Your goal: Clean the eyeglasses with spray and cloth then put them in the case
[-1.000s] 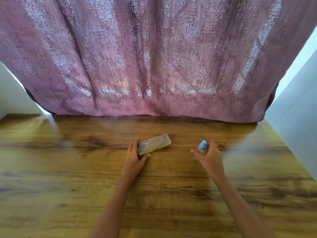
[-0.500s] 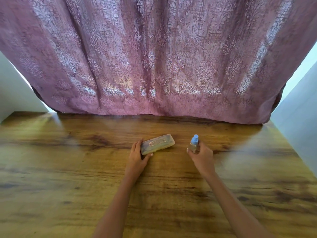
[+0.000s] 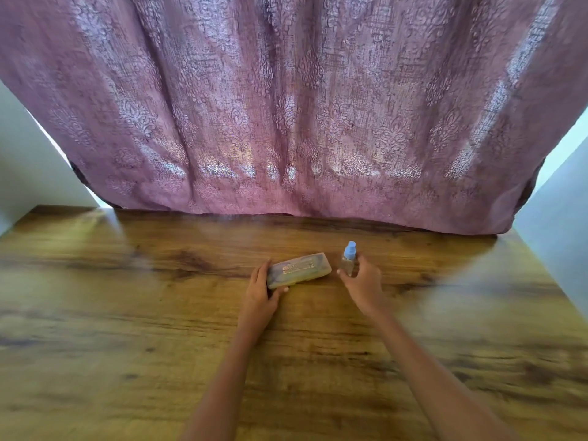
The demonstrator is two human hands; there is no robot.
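Far left: a strip of pale wall (image 3: 28,160) beyond the left edge of the wooden surface (image 3: 111,297). Behind the far edge, across almost the whole width, a mauve patterned curtain (image 3: 286,106), with its hem down at that edge.

Just left of the middle, reaching in from the near edge on a bare forearm: the left hand (image 3: 259,292), grasping the left end of the case (image 3: 302,270), with fingers curled over the far side and thumb along the near side.

As for the case: flat on the surface, about midway between the left and right edges and closer to the far edge than the near one. Lid down, the right end angled a little toward the far edge. Translucent tan with a printed label on top; too blurred to make out the contents.

Just beside the case's right end, apart from it: the spray bottle (image 3: 349,261), upright, with a clear body and a light blue cap. Gripped round the lower body by the right hand (image 3: 364,286), with the cap left showing above. Cannot tell whether the base touches the surface.

Far right: more pale wall beyond the right edge.
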